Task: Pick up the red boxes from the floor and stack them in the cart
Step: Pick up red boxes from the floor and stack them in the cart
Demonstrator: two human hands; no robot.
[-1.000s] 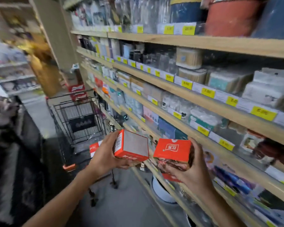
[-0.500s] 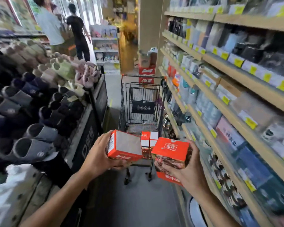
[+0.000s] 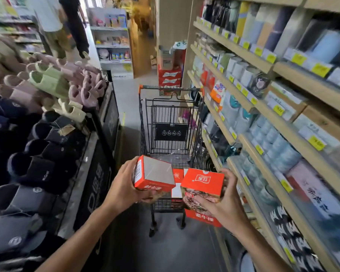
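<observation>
Slippers (image 3: 47,122) left, stocked shelves (image 3: 263,114) right.

Even, bright indoor light falls from overhead across my aisle; the doorway (image 3: 143,32) at the far end glows warm yellow and slightly overexposed. Wide-angle distortion bows the right-hand shelves (image 3: 263,114) outward and stretches my forearms at the lower edge. Motion blur smears the yellow price tags (image 3: 318,143), the goods at far right, and the standing figures (image 3: 63,26) at upper left. The cart (image 3: 171,122) at centre is sharpest. The floor (image 3: 165,252) beneath me lies in dim, soft shadow. The dark slippers (image 3: 37,169) at left lose detail.
</observation>
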